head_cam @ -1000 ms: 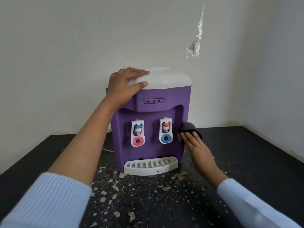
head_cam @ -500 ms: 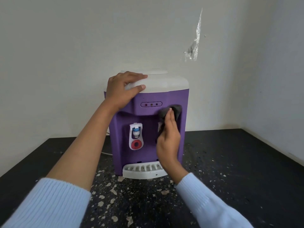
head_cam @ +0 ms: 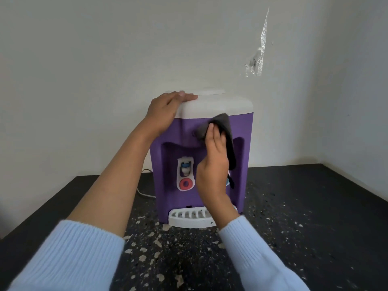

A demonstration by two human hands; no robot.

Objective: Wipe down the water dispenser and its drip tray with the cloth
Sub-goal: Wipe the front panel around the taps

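Observation:
A purple water dispenser (head_cam: pixel 241 131) with a white top stands on the dark counter against the wall. My left hand (head_cam: pixel 163 112) rests flat on the left of its white lid, gripping the corner. My right hand (head_cam: pixel 214 162) presses a dark grey cloth (head_cam: pixel 225 131) against the upper front panel, over the indicator lights. The cloth hangs down past my fingers. The red tap (head_cam: pixel 185 175) shows on the left; the blue tap is mostly hidden behind my right hand. The white drip tray (head_cam: pixel 186 217) sticks out at the base, its right part covered by my wrist.
The black counter (head_cam: pixel 304 217) is strewn with pale flakes and specks in front of and beside the dispenser. A white power cord (head_cam: pixel 144 193) runs out behind its left side. A strip of clear tape (head_cam: pixel 258 57) hangs on the wall. Walls meet in a corner at the right.
My right hand has carried the cloth from the dispenser's right side up across the front to the upper panel. My left hand has stayed on the lid.

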